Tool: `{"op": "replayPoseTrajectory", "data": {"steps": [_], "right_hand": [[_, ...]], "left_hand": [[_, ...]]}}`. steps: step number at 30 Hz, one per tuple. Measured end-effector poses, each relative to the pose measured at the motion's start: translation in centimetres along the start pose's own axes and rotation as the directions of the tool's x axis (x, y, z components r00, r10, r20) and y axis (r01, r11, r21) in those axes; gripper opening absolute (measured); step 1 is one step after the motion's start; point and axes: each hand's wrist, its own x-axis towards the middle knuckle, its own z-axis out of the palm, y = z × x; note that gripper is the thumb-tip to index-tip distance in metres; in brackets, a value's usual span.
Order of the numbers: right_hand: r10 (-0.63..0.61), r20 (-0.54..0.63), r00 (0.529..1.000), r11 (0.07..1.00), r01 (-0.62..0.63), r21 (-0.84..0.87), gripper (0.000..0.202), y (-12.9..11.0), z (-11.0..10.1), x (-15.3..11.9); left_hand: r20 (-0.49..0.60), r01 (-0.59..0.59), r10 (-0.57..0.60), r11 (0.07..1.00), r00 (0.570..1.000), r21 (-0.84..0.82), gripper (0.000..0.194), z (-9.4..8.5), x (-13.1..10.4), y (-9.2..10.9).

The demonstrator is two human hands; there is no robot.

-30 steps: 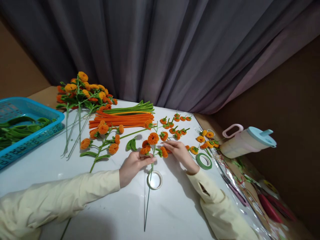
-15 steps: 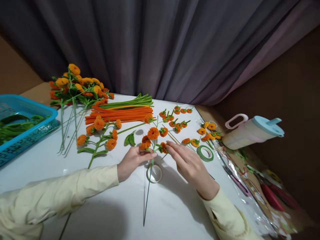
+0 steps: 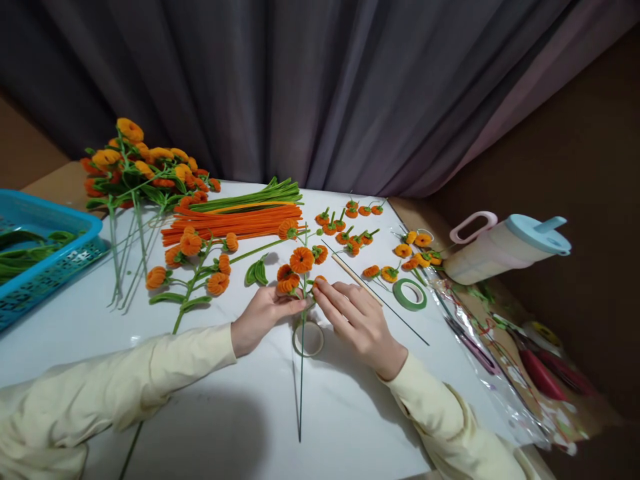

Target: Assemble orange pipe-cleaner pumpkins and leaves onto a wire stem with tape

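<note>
A branch of small orange pipe-cleaner pumpkins (image 3: 302, 260) stands nearly upright in front of me, its bare dark-green wire stem (image 3: 301, 387) pointing down toward me. My left hand (image 3: 267, 313) is closed on this branch, thumb and fingers pinching the stem below the pumpkins. From the other side, the fingers of my right hand (image 3: 357, 323) close round the lowest right pumpkin (image 3: 319, 283), partly covering it. Behind the stem, a roll of pale tape (image 3: 321, 340) rests on the white table (image 3: 210, 413). A pair of green leaves (image 3: 257, 270) lies just beyond my left hand.
On the left are a blue basket (image 3: 75, 250) of green leaves and a pumpkin branch (image 3: 193, 287). Orange pipe cleaners (image 3: 235, 223) lie behind. Green tape (image 3: 424, 297), loose pumpkins (image 3: 353, 243), scissors (image 3: 477, 353) and a tumbler (image 3: 493, 253) are on the right.
My right hand has moved left and slightly down, closing in on the lowest right pumpkin. The stem's lower end has swung right. The view has shifted slightly.
</note>
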Motion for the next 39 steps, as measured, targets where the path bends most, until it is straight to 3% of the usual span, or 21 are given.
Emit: {"op": "replayPoseTrajectory", "data": {"steps": [11,20,24,26,28,30,32,36,39], "right_hand": [[0.086,-0.003,0.996,0.937,-0.080,0.341,0.035,0.1,0.2,0.3],[0.181,-0.010,0.983,0.902,-0.162,0.399,0.042,-0.1,1.1,-0.1],[0.258,-0.021,0.966,0.911,-0.236,0.338,0.038,-0.3,-0.7,0.3],[0.354,0.002,0.935,0.867,-0.329,0.375,0.025,-0.1,-2.3,0.2],[0.432,0.144,0.890,0.747,-0.443,0.496,0.013,0.4,-3.5,0.1],[0.395,0.385,0.834,0.570,-0.551,0.609,0.010,0.8,-3.9,-0.1],[0.356,0.530,0.770,0.359,-0.636,0.683,0.015,1.0,-3.2,-0.1],[0.333,0.600,0.727,-0.061,-0.619,0.783,0.037,0.1,-0.3,0.2],[0.295,0.639,0.710,-0.262,-0.583,0.769,0.038,-1.0,1.3,0.5]], "left_hand": [[0.082,-0.008,0.004,0.999,0.997,0.043,0.024,-0.2,0.1,-0.1],[0.149,-0.026,0.020,0.999,0.989,0.037,0.022,-0.2,0.0,-0.1],[0.170,-0.031,0.029,0.999,0.985,0.009,0.027,-0.1,0.0,-0.1],[0.135,-0.028,0.029,1.000,0.990,-0.003,0.028,0.0,-0.1,0.1],[0.099,-0.025,0.026,1.000,0.995,-0.013,0.029,0.0,-0.1,0.4],[0.104,-0.030,0.031,1.000,0.994,-0.008,0.029,0.1,-0.2,0.7],[0.134,-0.046,0.044,0.999,0.990,0.007,0.029,0.3,-0.5,1.0],[0.121,-0.094,0.089,0.995,0.989,0.034,0.027,0.7,-0.8,1.7],[0.111,-0.091,0.082,0.992,0.990,0.083,0.027,0.9,-0.8,1.9]]}}
